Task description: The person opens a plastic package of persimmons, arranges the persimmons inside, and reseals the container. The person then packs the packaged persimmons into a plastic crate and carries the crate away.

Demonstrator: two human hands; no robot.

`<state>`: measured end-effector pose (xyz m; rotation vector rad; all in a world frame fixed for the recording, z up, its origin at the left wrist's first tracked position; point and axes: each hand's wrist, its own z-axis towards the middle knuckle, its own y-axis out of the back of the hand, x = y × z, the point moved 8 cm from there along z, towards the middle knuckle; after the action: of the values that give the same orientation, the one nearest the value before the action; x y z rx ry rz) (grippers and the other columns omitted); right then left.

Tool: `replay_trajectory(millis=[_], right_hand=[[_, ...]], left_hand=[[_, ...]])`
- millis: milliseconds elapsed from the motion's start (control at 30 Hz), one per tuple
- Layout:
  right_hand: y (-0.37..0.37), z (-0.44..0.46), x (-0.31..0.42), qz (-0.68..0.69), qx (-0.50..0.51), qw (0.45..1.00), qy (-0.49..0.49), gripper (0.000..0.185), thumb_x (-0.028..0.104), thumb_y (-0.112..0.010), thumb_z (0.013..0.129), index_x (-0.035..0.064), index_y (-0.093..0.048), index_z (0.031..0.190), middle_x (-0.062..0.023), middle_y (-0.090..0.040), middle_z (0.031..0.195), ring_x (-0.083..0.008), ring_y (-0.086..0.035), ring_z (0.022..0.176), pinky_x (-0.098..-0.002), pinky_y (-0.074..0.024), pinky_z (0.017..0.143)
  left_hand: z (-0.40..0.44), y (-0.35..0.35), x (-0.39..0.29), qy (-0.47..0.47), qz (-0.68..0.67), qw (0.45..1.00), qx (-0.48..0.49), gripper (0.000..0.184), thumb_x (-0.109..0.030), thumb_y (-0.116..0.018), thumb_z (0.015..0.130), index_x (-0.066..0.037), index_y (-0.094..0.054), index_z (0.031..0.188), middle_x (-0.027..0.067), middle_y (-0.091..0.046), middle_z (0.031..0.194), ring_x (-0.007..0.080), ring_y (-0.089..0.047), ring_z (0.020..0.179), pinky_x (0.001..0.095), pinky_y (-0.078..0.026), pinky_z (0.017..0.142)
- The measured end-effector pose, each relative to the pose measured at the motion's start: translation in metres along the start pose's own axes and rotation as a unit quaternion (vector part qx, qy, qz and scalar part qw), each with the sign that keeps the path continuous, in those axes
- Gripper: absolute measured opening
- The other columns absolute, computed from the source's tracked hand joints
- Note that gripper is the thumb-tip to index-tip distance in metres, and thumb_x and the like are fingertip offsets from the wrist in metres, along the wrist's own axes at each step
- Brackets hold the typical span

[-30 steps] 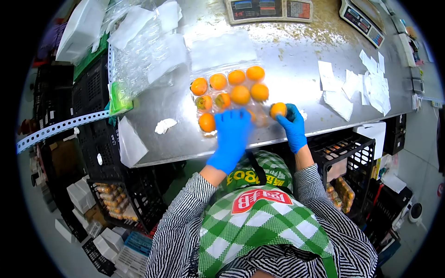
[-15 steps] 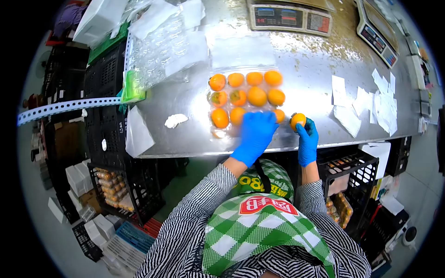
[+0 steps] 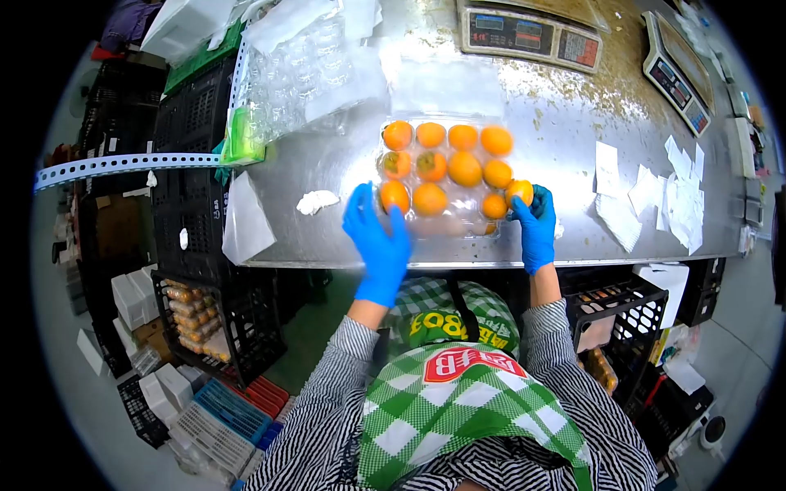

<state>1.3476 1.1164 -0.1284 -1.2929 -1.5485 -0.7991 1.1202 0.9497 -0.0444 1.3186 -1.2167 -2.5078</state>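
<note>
A clear plastic tray lies on the metal table, holding several orange persimmons in rows, with a gap in its front row. My left hand, in a blue glove, is at the tray's front left corner with fingers apart, beside the front left persimmon. In my right hand, also gloved in blue, a persimmon is gripped at the tray's right edge, close to the front right persimmon. The tray's clear lid lies open behind the fruit.
Empty clear trays are stacked at the back left. A crumpled white tissue sits left of my left hand. Two scales stand at the back, and white papers lie at the right. Black crates stand below the table edge.
My left hand has moved left from the front row to the tray's left corner, fingers now spread. My right hand has brought its persimmon up against the tray's right side. The camera view has shifted.
</note>
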Motion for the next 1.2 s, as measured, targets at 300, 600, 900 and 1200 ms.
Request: replay_trajectory(millis=[300, 600, 900, 1200], right_hand=[[0.0, -0.001, 0.0, 0.007, 0.015, 1.0, 0.002, 0.035, 0.009, -0.069, 0.08, 0.0054, -0.046, 0.106, -0.0035, -0.055, 0.093, -0.0083, -0.054, 0.074, -0.0211, -0.0468, 0.06], [-0.001, -0.022, -0.002, 0.007, 0.039, 0.999, -0.007, 0.035, 0.007, -0.069, 0.08, 0.0055, -0.047, 0.107, -0.003, -0.056, 0.096, -0.008, -0.055, 0.08, -0.0201, -0.0478, 0.066], [0.001, -0.022, 0.006, -0.005, 0.028, 0.999, 0.031, 0.037, 0.008, -0.07, 0.078, 0.005, -0.049, 0.108, -0.0048, -0.056, 0.1, -0.0106, -0.055, 0.087, -0.0237, -0.047, 0.077], [-0.075, -0.067, 0.07, -0.474, 0.096, 0.793, 0.371, 0.053, 0.035, -0.076, 0.066, 0.0089, -0.057, 0.108, -0.0164, -0.043, 0.129, -0.0316, -0.042, 0.114, -0.0428, -0.0319, 0.092]], left_hand=[[-0.017, -0.03, 0.087, 0.358, -0.269, 0.881, 0.151, 0.023, -0.009, -0.052, 0.09, 0.003, -0.057, 0.11, 0.0051, -0.06, 0.09, 0.0094, -0.054, 0.072, 0.0234, -0.047, 0.064], [-0.032, -0.002, 0.078, 0.348, -0.26, 0.888, 0.151, 0.024, -0.006, -0.053, 0.086, -0.001, -0.056, 0.11, 0.006, -0.057, 0.093, 0.0118, -0.054, 0.076, 0.0244, -0.045, 0.064], [-0.003, -0.001, -0.018, -0.063, 0.058, 0.981, 0.174, 0.052, -0.02, -0.073, 0.072, -0.006, -0.055, 0.119, 0.0168, -0.047, 0.12, 0.0324, -0.047, 0.107, 0.0421, -0.036, 0.093], [-0.016, -0.005, -0.011, -0.073, 0.067, 0.982, 0.161, 0.051, -0.019, -0.074, 0.072, -0.006, -0.055, 0.118, 0.0187, -0.043, 0.127, 0.0348, -0.043, 0.113, 0.0429, -0.035, 0.096]])
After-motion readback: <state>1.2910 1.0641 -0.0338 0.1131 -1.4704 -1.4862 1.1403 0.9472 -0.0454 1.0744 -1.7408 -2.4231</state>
